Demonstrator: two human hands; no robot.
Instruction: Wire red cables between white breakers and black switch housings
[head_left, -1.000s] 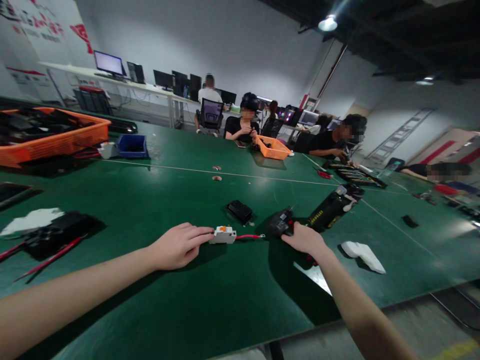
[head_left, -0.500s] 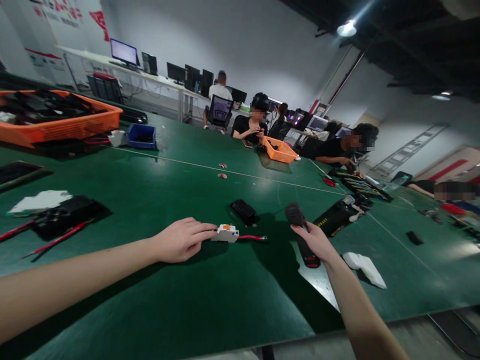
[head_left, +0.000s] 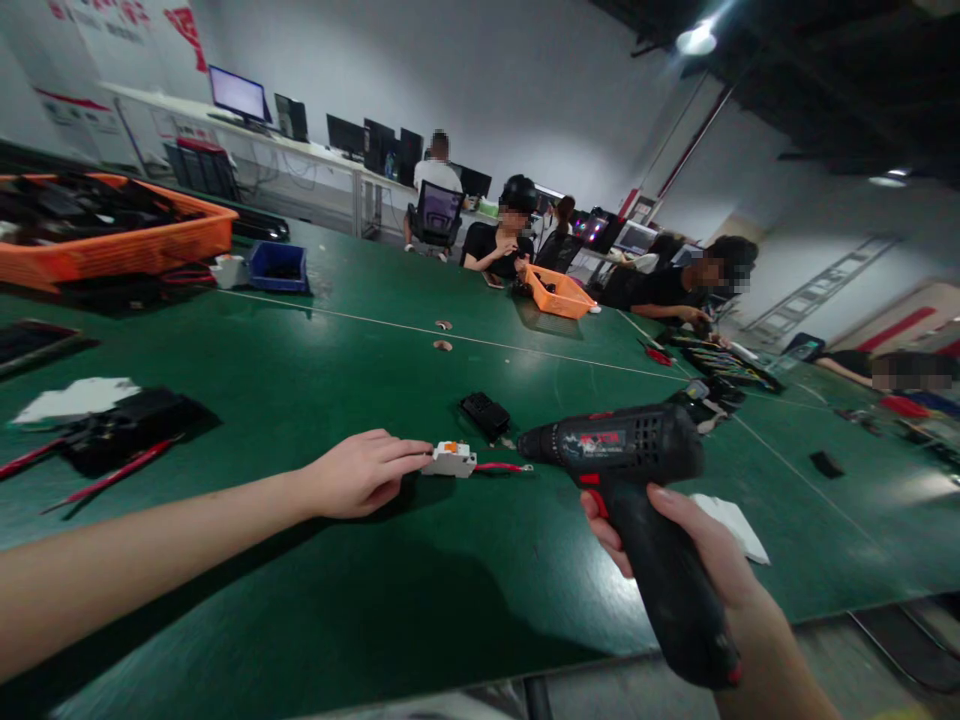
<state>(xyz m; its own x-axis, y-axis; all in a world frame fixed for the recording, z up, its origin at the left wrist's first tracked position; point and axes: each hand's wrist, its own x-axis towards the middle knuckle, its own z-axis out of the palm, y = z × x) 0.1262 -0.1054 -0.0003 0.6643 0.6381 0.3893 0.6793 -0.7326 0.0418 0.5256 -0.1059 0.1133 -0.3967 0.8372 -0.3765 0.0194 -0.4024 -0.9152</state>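
A white circuit breaker [head_left: 453, 460] with an orange switch lies on the green table, a red wire [head_left: 499, 467] running out of its right end. My left hand [head_left: 364, 472] rests on the table with its fingers pressed together on the breaker's left end. In my right hand [head_left: 675, 545] is a black cordless drill [head_left: 630, 445], held by its handle, its chuck pointing left above the table, to the right of the wire's end. A small black part [head_left: 484, 413] lies just behind the breaker.
Black parts with red wires [head_left: 131, 430] lie at the left. Farther back are an orange basket [head_left: 150, 245] and a blue bin [head_left: 277, 268]. White pieces [head_left: 733, 525] lie right of the drill. People sit across the table beside another orange basket [head_left: 561, 292].
The drill has been raised nearer to the camera and turned, so its chuck now points left and its side shows. My left hand has stayed at the breaker.
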